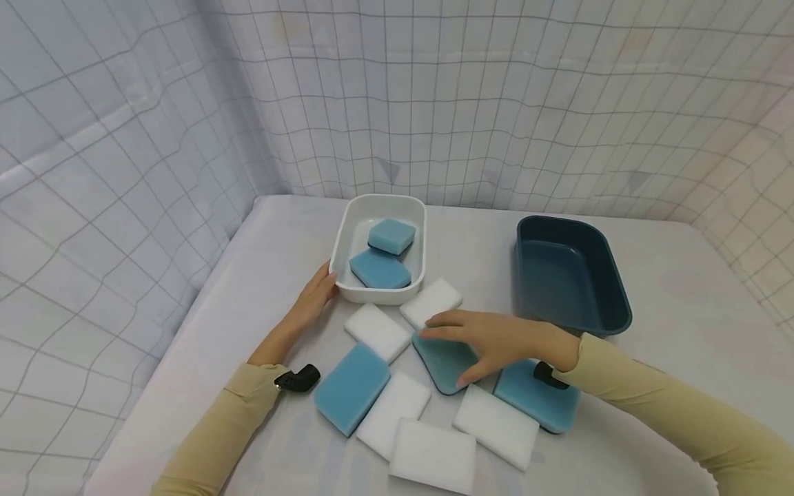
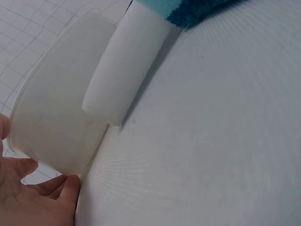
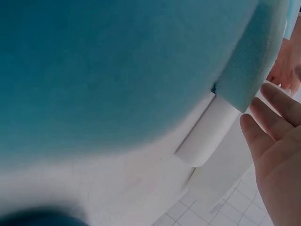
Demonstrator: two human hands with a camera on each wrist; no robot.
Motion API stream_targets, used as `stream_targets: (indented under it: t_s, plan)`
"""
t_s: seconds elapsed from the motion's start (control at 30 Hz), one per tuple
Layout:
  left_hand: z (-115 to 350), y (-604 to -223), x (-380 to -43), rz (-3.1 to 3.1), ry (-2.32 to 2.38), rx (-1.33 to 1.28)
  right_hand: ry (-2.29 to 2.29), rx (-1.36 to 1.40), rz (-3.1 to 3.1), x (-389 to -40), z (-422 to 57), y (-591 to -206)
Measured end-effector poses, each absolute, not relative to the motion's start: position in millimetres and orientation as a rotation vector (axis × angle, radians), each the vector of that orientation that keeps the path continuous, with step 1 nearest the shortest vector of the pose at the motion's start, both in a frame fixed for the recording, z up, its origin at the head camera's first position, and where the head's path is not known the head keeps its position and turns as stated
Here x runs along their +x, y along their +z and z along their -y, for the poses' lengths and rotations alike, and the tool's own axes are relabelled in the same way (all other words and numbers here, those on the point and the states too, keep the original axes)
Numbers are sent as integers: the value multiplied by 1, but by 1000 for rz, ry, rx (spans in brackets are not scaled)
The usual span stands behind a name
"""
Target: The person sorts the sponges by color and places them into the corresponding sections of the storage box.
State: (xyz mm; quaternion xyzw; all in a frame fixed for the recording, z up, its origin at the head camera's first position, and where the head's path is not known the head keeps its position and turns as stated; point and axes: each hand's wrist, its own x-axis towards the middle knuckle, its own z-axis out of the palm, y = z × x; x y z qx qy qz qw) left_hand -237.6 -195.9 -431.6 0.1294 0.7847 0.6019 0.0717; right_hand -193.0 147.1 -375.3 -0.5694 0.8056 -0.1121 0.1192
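My left hand (image 1: 308,304) rests against the near left side of a white plastic bin (image 1: 382,297), its fingers along the outer wall. Inside that bin lie two blue sponges, a smaller one (image 1: 392,236) behind a larger one (image 1: 380,269). With fingers spread, my right hand (image 1: 496,337) is over a teal sponge (image 1: 443,362) and partly hides it. In the right wrist view, the fingertips (image 3: 251,129) are right by the edge of a blue-green sponge (image 3: 247,70). Two white sponge blocks (image 1: 377,331) lie between the bin and the teal sponge.
More white blocks (image 1: 434,455) lie at the front, next to a blue sponge (image 1: 350,386) on the left. Another blue sponge (image 1: 546,406) is partly under my right wrist. A dark blue bin (image 1: 561,269) stands at the right. Gridded white cloth (image 1: 397,103) hangs behind.
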Motion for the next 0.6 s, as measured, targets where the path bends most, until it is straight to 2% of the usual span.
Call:
stream_targets:
  t_s: [0.6]
  plan:
    - [195, -432, -238, -2351, 1809, 364, -270, -1652, -2343, -192, -147, -380]
